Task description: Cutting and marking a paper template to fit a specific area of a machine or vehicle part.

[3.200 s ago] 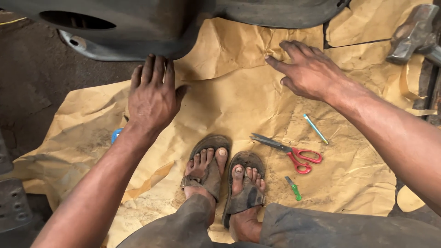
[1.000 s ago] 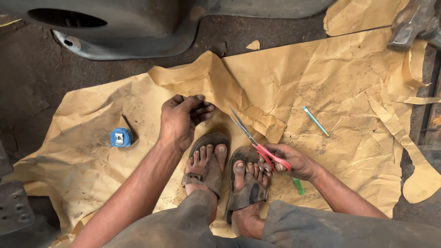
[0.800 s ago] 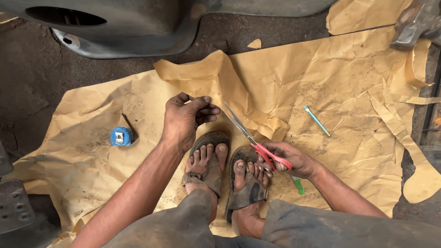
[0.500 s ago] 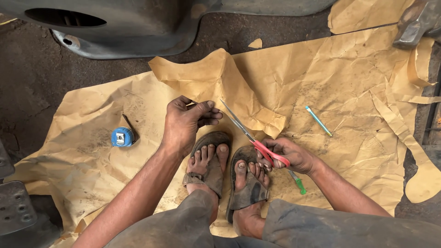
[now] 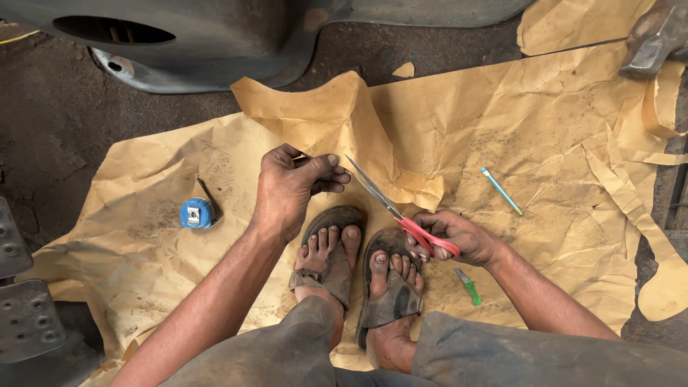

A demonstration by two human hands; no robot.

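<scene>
Nearest to me are my two feet in dark sandals [image 5: 337, 247], set side by side on the brown paper [image 5: 545, 122].

My right hand [image 5: 455, 236] sits just above the right foot. Its grip is clamped through the red handles of one pair of scissors [image 5: 398, 211]; the fingers are curled tight around the loops. The blades stand slightly apart and point up and left toward my other hand.

My left hand [image 5: 290, 190] hovers above the left foot. Its grip is together, thumb and fingertips pinched on the edge of the paper where the sheet rises into a raised fold. The scissor tips lie just beside these fingertips; I cannot tell whether the blades touch the paper.

Just beside my right wrist lies one small green tool [image 5: 468, 285], flat on the paper. Left of my left forearm, well apart from it, lies one blue tape measure [image 5: 195, 213] with a dark strip next to it. Right of the scissors, farther up the sheet, lies one thin light-blue pen [image 5: 502, 191], set on a slant.

The paper is one large crumpled sheet spread on the dirt floor, with loose cut strips at its right edge.

Farthest away, a dark grey vehicle panel [image 5: 215, 36] spans the top, and a grey metal piece [image 5: 656, 36] shows in the top right corner.
</scene>
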